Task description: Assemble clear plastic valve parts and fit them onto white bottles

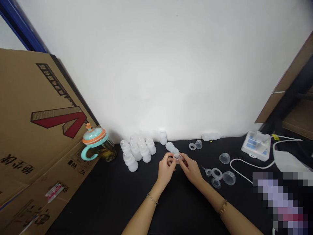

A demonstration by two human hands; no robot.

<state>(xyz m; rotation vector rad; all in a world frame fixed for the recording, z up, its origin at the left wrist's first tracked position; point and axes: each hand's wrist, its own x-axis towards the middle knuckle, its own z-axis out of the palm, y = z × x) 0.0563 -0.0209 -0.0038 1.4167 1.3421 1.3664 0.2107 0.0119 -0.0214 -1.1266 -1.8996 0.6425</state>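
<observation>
Both hands meet over the black table (137, 202). My left hand (166, 166) and my right hand (190, 165) pinch a small clear round piece (177, 158) between their fingertips. Just behind it lies a white bottle (171, 148) on its side. To the left several capped white bottles (135, 150) stand in a group, and another white bottle (163, 137) stands by the wall. Right of my hands are a clear ring (216, 174), a clear disc (216, 183), a small clear teat-like part (208, 172) and clear domed caps (229, 178).
A teal and orange lidded jug (97, 143) stands at the left beside a large cardboard box (31, 130). Along the wall lie a clear ring (192, 147) and a white bottle (210, 136). A white case (256, 145) and white cable (254, 165) are on the right.
</observation>
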